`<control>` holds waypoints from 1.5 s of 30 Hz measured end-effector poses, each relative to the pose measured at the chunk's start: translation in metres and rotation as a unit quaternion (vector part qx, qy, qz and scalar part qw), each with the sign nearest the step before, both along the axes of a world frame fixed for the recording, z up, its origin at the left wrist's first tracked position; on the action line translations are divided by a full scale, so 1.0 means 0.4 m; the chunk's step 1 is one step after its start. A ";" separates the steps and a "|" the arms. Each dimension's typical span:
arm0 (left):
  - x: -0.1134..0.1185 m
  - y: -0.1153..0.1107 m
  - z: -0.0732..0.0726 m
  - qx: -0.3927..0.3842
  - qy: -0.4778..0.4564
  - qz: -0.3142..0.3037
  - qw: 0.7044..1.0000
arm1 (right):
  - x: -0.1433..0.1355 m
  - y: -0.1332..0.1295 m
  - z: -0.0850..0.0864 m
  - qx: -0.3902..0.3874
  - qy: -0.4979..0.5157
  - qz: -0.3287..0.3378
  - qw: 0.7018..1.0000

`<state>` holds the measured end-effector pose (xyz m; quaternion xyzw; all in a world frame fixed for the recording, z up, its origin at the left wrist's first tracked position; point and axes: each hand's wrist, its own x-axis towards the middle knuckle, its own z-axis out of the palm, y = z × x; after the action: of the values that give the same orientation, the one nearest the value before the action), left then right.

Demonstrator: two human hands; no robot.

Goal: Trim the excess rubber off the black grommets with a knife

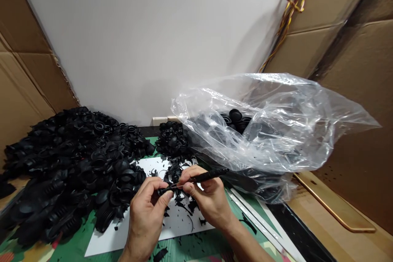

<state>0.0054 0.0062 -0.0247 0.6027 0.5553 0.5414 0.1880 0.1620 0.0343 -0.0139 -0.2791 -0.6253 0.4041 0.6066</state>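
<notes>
My left hand (146, 213) pinches a small black rubber part (164, 190) between thumb and fingers, over a white sheet (175, 226). In my right hand (206, 196) is a slim pen-like tool with a black handle (210, 175). Its thin metal tip touches or almost touches the rubber part; the exact kind of tip is too small to tell. Black trimmings (181, 204) and curled strips lie scattered on the sheet under both hands. The fingers partly hide the part.
A large heap of black ribbed rubber parts (101, 155) fills the left. Further back is a smaller black pile (173, 137). A clear plastic bag (276, 131) with black parts stands at right. White strips (256, 217) and a gold-edged panel (336, 202) lie nearby. Cardboard (356, 90) flanks the table.
</notes>
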 end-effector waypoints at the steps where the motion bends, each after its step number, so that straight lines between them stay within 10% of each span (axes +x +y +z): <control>1: 0.000 0.000 0.000 0.000 0.000 -0.001 1.000 | -0.001 0.001 -0.002 0.006 -0.002 -0.005 1.000; 24: 0.003 -0.002 -0.010 0.014 0.012 -0.045 0.999 | -0.017 -0.015 -0.008 0.222 -0.128 -0.153 0.954; 29: 0.004 0.001 -0.014 0.018 -0.020 -0.032 0.999 | 0.023 0.044 -0.028 0.076 -0.032 -0.227 0.970; 38: 0.000 0.002 -0.014 0.001 -0.039 -0.018 0.999 | 0.007 0.032 -0.013 -0.182 0.072 0.019 0.981; 45: 0.005 0.002 -0.013 -0.010 -0.056 -0.019 0.998 | -0.031 0.012 -0.026 -0.217 -0.054 0.069 0.972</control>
<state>0.0072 0.0070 -0.0300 0.5797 0.5378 0.5652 0.2353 0.1495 0.0390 -0.0241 -0.3812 -0.5725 0.5552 0.4677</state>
